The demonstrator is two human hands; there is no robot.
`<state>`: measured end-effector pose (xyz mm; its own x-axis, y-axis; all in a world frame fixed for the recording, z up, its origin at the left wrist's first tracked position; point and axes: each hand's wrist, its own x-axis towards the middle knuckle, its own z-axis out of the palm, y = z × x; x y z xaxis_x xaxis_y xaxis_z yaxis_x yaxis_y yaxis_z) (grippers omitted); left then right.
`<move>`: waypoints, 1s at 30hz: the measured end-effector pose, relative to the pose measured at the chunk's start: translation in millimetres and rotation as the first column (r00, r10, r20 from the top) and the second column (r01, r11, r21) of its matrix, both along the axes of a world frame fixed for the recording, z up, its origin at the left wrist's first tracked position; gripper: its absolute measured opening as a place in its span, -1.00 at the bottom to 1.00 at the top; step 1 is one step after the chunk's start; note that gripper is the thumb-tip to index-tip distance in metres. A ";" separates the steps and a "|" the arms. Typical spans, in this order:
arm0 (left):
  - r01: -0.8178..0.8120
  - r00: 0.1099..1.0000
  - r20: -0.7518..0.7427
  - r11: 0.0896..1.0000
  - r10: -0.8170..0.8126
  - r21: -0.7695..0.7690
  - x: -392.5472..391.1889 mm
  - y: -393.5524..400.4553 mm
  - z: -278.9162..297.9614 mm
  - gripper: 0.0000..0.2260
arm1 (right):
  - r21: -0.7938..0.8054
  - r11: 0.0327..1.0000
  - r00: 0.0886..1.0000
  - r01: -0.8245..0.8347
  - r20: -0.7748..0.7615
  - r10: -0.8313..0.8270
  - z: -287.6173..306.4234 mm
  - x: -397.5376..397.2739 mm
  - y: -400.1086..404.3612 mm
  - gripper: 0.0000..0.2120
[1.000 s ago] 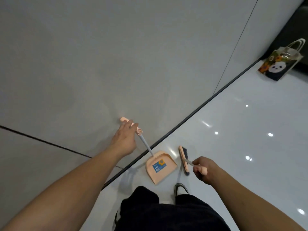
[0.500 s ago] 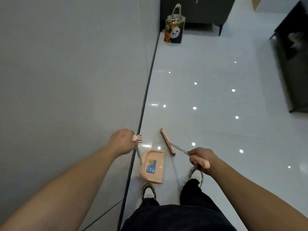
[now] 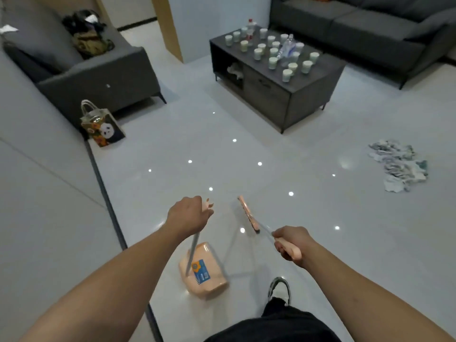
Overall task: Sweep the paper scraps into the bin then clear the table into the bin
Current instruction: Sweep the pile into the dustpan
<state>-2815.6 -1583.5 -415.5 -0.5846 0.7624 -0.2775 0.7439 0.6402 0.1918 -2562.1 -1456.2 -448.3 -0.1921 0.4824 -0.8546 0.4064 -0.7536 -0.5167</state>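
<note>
My left hand grips the top of a long handle whose peach dustpan hangs low near the floor in front of me. My right hand grips the peach handle of a broom; its brush head points forward just above the glossy floor. A pile of paper scraps lies on the floor at the right. A dark coffee table further back carries several paper cups and plastic bottles.
A panda-print bag stands by a grey armchair at the left. A grey sofa runs along the back right. A wall borders my left side. My shoe is below the broom.
My view has swung from the wall round to the room, bringing the table, sofa and scraps into sight. Both hands keep their hold on dustpan and broom, carried away from the wall.
</note>
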 end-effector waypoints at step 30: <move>0.514 0.852 -0.020 0.827 -0.524 0.227 215.7 745.0 -4.6 -0.87 | 0.037 0.680 0.670 0.733 0.136 -0.730 7.9 243.3 493.1 -0.96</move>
<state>-2599.9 -838.5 -420.0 -0.0775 0.9934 -0.0848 0.9430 0.1006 0.3172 -2318.8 -963.0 -440.3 0.3265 0.4041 -0.8544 -0.2182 -0.8474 -0.4841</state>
